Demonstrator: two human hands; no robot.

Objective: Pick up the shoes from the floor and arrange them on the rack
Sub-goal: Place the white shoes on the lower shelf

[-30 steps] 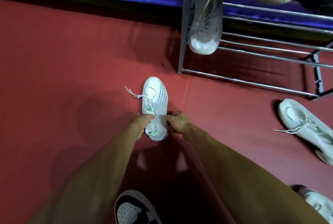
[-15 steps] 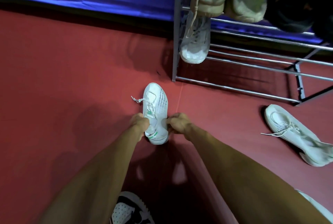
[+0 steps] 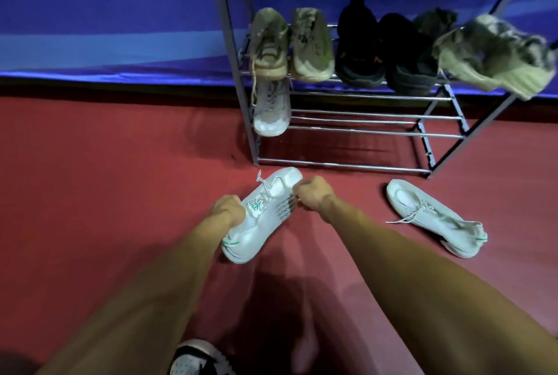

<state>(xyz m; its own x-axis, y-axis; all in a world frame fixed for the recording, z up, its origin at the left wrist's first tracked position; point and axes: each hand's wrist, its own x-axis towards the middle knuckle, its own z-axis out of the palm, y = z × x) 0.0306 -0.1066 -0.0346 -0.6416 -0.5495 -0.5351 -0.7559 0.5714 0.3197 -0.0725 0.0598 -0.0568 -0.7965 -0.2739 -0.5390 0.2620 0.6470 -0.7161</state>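
Head view: both hands grip one white shoe [image 3: 265, 220] from either side. The left hand [image 3: 228, 210] is curled round its left edge by the laces, and the right hand [image 3: 314, 196] is closed in a fist on its right edge, fingers hidden under the knuckles. The shoe lies diagonally just in front of the rack [image 3: 362, 134], its far end towards the rack's lower left corner. A second shoe [image 3: 434, 217] lies on the red floor [image 3: 105, 193] to the right, well apart from the hands.

Bare forearms [image 3: 157, 293] and a black-and-white perforated shoe [image 3: 197, 359].
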